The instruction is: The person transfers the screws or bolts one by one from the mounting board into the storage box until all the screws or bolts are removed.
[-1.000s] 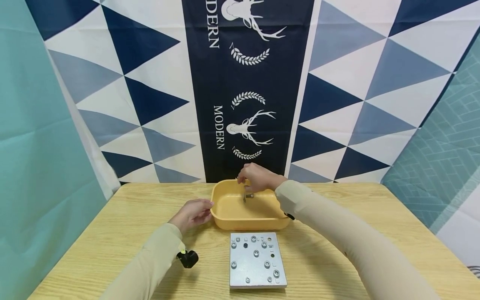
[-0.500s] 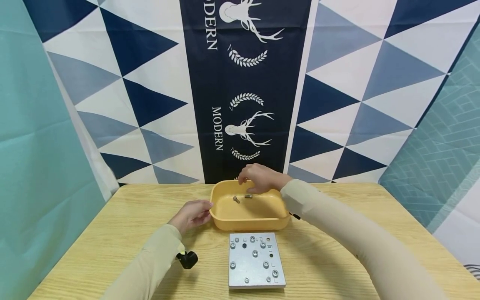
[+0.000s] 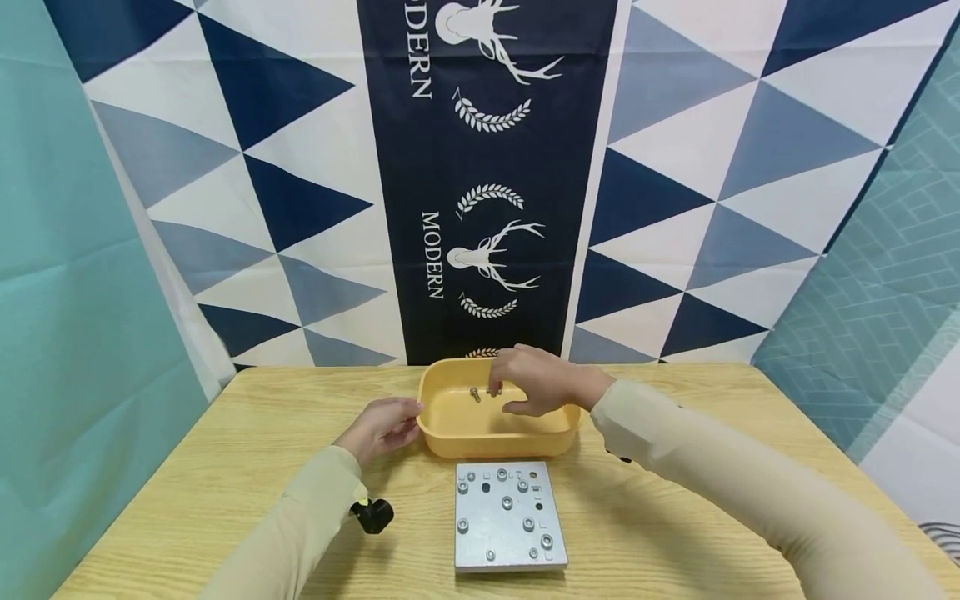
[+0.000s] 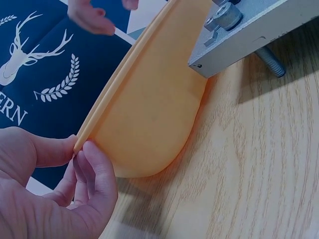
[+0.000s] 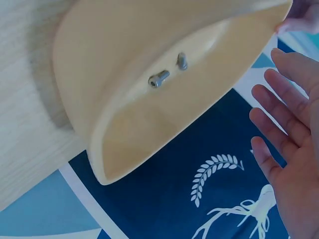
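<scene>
A yellow plastic bin (image 3: 495, 447) stands at the back of the table. My left hand (image 3: 386, 427) pinches its left rim between thumb and fingers, seen closely in the left wrist view. Over the bin's right part hovers my right hand (image 3: 542, 379). In the right wrist view its fingers (image 5: 279, 102) are spread, with nothing held. Two small metal bolts lie on the bin's floor, one bolt (image 5: 158, 78) tilted with its socket head showing and another bolt (image 5: 182, 61) close by.
In front of the bin is a silver metal plate (image 3: 495, 525) with several socket-head bolts in it and some open holes. A bolt shank (image 4: 270, 61) sticks out beneath the plate. Patterned cloth (image 3: 480, 167) hangs behind the wooden table (image 3: 660, 500).
A bolt blurred beneath my right hand a second ago now lies in the bin beside the other. That hand has shifted right and slightly nearer. My left hand keeps its hold.
</scene>
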`<action>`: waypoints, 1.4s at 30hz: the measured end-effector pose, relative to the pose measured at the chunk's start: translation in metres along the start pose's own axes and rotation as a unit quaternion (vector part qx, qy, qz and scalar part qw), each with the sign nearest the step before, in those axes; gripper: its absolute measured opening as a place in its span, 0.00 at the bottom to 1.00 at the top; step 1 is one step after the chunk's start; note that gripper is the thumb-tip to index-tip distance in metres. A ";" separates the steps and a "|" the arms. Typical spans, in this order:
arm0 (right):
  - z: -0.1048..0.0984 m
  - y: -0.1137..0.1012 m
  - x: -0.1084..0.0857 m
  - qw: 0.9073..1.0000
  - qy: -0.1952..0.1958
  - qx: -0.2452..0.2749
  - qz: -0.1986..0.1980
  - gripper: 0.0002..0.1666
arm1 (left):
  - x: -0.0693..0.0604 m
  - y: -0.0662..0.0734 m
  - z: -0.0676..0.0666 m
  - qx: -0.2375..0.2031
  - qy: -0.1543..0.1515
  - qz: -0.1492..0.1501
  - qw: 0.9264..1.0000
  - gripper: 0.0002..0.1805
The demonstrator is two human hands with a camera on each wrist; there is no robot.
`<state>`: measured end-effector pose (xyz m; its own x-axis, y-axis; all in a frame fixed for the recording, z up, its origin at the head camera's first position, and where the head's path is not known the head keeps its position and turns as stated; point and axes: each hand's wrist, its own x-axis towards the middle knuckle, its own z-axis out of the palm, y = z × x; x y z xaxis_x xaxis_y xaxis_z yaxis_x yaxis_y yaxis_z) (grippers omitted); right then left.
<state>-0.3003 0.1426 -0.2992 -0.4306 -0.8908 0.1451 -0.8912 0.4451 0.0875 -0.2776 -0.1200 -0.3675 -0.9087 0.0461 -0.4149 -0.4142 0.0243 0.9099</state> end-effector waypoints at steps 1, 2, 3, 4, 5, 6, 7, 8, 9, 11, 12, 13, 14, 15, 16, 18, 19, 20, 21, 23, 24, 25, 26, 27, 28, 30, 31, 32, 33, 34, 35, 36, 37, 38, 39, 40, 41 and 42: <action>0.000 -0.002 -0.002 1.000 0.002 -0.003 -0.004 0.11 | 0.001 0.000 0.000 0.000 0.002 -0.001 1.000 0.19; 0.000 -0.004 -0.004 1.000 0.002 -0.003 -0.006 0.11 | 0.001 0.000 0.000 0.000 0.004 -0.001 1.000 0.19; 0.000 -0.006 -0.006 1.000 0.003 -0.002 -0.007 0.11 | 0.002 0.000 0.000 0.001 0.006 -0.001 1.000 0.19; 0.000 -0.008 -0.008 1.000 0.003 -0.001 -0.007 0.11 | 0.002 0.000 -0.001 0.001 0.006 -0.001 1.000 0.19; 0.001 -0.010 -0.010 1.000 0.004 0.002 -0.007 0.11 | 0.002 0.000 -0.001 0.002 0.009 -0.001 1.000 0.19; 0.001 -0.011 -0.012 1.000 0.005 0.003 -0.006 0.11 | 0.003 0.000 -0.001 0.003 0.009 -0.002 1.000 0.19; 0.001 -0.013 -0.014 1.000 0.005 0.006 -0.004 0.10 | 0.003 0.000 -0.001 0.003 0.009 -0.003 1.000 0.19; 0.002 -0.014 -0.016 1.000 0.007 0.008 -0.003 0.10 | 0.003 0.000 -0.001 0.002 0.008 -0.004 1.000 0.19; 0.002 -0.016 -0.018 1.000 0.010 0.009 -0.004 0.10 | 0.003 0.000 -0.001 0.002 0.008 -0.006 1.000 0.19; 0.004 -0.019 -0.022 1.000 0.018 0.008 -0.009 0.09 | 0.004 0.000 -0.002 0.001 0.006 -0.008 1.000 0.20; 0.005 -0.021 -0.024 1.000 0.023 0.007 -0.013 0.09 | 0.004 0.000 -0.001 0.000 0.005 -0.008 1.000 0.19; 0.006 -0.022 -0.026 0.999 0.027 0.010 -0.017 0.09 | 0.004 0.000 -0.001 -0.001 0.004 -0.008 1.000 0.19; 0.006 -0.024 -0.028 0.999 0.033 0.011 -0.023 0.09 | 0.004 0.000 -0.001 -0.002 0.004 -0.008 1.000 0.19; 0.007 -0.026 -0.030 0.999 0.037 0.012 -0.029 0.09 | 0.004 -0.001 -0.001 -0.002 0.004 -0.008 1.000 0.19; 0.008 -0.029 -0.031 0.998 0.041 0.014 -0.034 0.09 | 0.004 -0.001 -0.001 -0.005 0.004 -0.007 1.000 0.19; 0.010 -0.034 -0.035 0.998 0.046 0.019 -0.041 0.09 | 0.004 -0.001 -0.001 -0.006 0.003 -0.006 1.000 0.19; 0.010 -0.036 -0.037 0.998 0.048 0.023 -0.044 0.10 | 0.004 -0.001 -0.001 -0.007 0.004 -0.007 1.000 0.19; 0.010 -0.039 -0.038 0.997 0.050 0.024 -0.046 0.10 | 0.004 -0.001 -0.002 -0.008 0.005 -0.007 1.000 0.19; 0.011 -0.042 -0.040 0.997 0.050 0.025 -0.046 0.10 | 0.004 -0.001 -0.002 -0.008 0.005 -0.007 1.000 0.19; 0.012 -0.047 -0.044 0.997 0.052 0.033 -0.047 0.11 | 0.004 -0.001 -0.002 -0.008 0.004 -0.007 1.000 0.19; 0.012 -0.050 -0.045 0.997 0.055 0.035 -0.050 0.10 | 0.004 -0.001 -0.002 -0.009 0.004 -0.007 1.000 0.19; 0.013 -0.052 -0.047 0.996 0.058 0.039 -0.053 0.09 | 0.004 -0.001 -0.002 -0.009 0.006 -0.008 1.000 0.19; 0.014 -0.054 -0.049 0.996 0.062 0.040 -0.056 0.09 | 0.004 -0.001 -0.002 -0.009 0.007 -0.009 1.000 0.19; 0.015 -0.056 -0.051 0.995 0.066 0.042 -0.059 0.08 | 0.005 -0.001 -0.002 -0.009 0.007 -0.009 1.000 0.19; 0.016 -0.058 -0.053 0.995 0.069 0.043 -0.062 0.07 | 0.005 -0.001 -0.002 -0.009 0.007 -0.009 1.000 0.19; 0.018 -0.062 -0.057 0.994 0.076 0.043 -0.069 0.06 | 0.004 -0.001 -0.001 -0.009 0.009 -0.010 1.000 0.19; 0.019 -0.064 -0.060 0.994 0.078 0.045 -0.069 0.06 | 0.004 -0.002 -0.001 -0.010 0.008 -0.009 1.000 0.19; 0.020 -0.066 -0.062 0.993 0.081 0.046 -0.070 0.06 | 0.004 -0.002 -0.001 -0.009 0.007 -0.008 1.000 0.19; 0.020 -0.068 -0.065 0.993 0.083 0.046 -0.071 0.06 | 0.004 -0.002 0.000 -0.010 0.004 -0.007 1.000 0.19; 0.021 -0.069 -0.067 0.993 0.086 0.047 -0.072 0.06 | 0.003 -0.002 0.000 -0.011 0.002 -0.005 1.000 0.19; 0.022 -0.071 -0.070 0.992 0.090 0.046 -0.075 0.07 | 0.003 -0.002 0.000 -0.013 0.000 -0.003 1.000 0.19; 0.023 -0.073 -0.072 0.991 0.095 0.046 -0.076 0.07 | 0.003 -0.002 0.000 -0.014 -0.001 -0.001 1.000 0.19; 0.024 -0.074 -0.075 0.991 0.101 0.044 -0.079 0.07 | 0.003 -0.002 0.000 -0.014 -0.004 0.001 1.000 0.19; 0.025 -0.076 -0.077 0.990 0.106 0.042 -0.082 0.07 | 0.002 -0.001 0.001 -0.013 -0.005 0.003 1.000 0.19; 0.025 -0.077 -0.079 0.989 0.110 0.040 -0.085 0.08 | 0.002 -0.001 0.001 -0.015 -0.006 0.003 1.000 0.19; 0.026 -0.079 -0.081 0.989 0.114 0.038 -0.088 0.08 | 0.001 0.000 0.001 -0.015 -0.008 0.004 1.000 0.19; 0.026 -0.080 -0.083 0.988 0.117 0.037 -0.089 0.08 | 0.001 0.001 0.001 -0.013 -0.008 0.004 1.000 0.20; 0.026 -0.082 -0.084 0.988 0.119 0.037 -0.088 0.08 | 0.000 0.001 0.000 -0.011 -0.008 0.004 1.000 0.20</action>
<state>-0.1946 0.1787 -0.3443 -0.2306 -0.9033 0.3618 -0.9611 0.2696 0.0607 -0.2784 -0.1195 -0.3665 -0.9112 0.0623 -0.4073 -0.4080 0.0010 0.9130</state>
